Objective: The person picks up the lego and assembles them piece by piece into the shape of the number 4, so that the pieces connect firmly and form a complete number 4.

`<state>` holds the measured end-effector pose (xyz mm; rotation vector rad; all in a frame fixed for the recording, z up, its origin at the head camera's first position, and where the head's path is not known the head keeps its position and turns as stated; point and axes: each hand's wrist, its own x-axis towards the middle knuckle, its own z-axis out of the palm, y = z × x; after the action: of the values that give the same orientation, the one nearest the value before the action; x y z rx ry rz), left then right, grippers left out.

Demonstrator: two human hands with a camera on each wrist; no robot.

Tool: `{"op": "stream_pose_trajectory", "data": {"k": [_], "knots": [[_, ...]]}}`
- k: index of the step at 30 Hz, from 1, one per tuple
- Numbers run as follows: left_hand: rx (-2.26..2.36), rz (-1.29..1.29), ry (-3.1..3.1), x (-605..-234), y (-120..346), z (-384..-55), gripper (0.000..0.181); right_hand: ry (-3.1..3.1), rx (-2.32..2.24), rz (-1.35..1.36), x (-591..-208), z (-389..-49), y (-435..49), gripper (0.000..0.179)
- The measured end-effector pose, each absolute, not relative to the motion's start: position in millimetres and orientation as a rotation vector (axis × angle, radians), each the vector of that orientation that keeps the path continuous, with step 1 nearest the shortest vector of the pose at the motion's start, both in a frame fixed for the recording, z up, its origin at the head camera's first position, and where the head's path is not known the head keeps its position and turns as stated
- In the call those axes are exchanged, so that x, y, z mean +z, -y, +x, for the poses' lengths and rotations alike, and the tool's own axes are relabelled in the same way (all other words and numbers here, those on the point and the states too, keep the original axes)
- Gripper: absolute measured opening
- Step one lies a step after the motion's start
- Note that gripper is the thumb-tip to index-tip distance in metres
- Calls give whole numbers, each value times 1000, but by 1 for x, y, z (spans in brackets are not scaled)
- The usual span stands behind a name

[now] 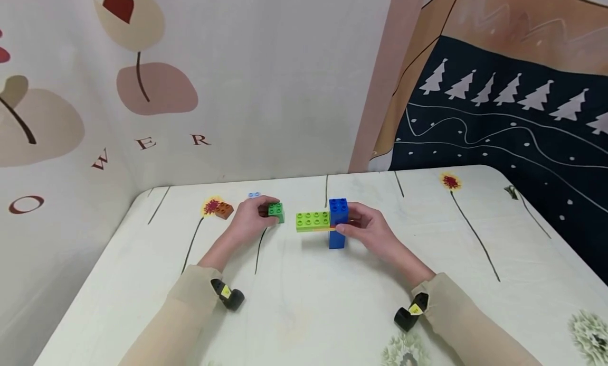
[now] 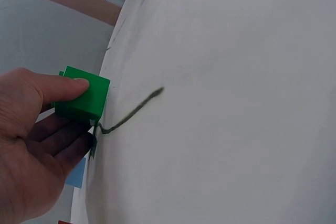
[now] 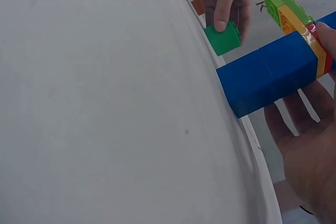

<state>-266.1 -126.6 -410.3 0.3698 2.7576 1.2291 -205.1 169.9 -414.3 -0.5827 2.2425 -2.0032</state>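
Note:
Between thumb and fingers my left hand [image 1: 250, 216] pinches a green toy brick [image 1: 276, 212], close over the table; the left wrist view shows the thumb flat on the brick's [image 2: 88, 95] side. My right hand [image 1: 372, 228] grips a built piece at its middle. That piece is an upright column of blue bricks [image 1: 338, 212], with thin yellow and red layers showing in the right wrist view. From the column a lime green brick [image 1: 312, 219] juts out leftward, toward the green brick. The column's blue lower end [image 3: 252, 85] reaches the tabletop.
An orange-brown brick [image 1: 224, 210] lies left of my left hand, and a light blue brick [image 1: 254, 195] sits behind it. The table wears a white flower-print cloth [image 1: 304, 302]. Printed curtains [image 1: 266, 91] hang along the table's far edge.

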Motion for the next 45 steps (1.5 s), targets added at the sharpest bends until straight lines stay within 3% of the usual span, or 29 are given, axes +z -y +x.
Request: {"op": "stream_pose_trajectory", "data": {"k": [12,24,45], "knots": [[1293,378,-2762,-403,131,-258,42,-2316,-1957,-567,-412,-204,-171,40],[1433,427,-2720,-397,137,-246,43,-2290,-1957,-492,-411,-205,-171,50],[1616,472,-2639,-372,131,-222,45,-2300,-1915,-456,-410,-207,-172,52]]}}
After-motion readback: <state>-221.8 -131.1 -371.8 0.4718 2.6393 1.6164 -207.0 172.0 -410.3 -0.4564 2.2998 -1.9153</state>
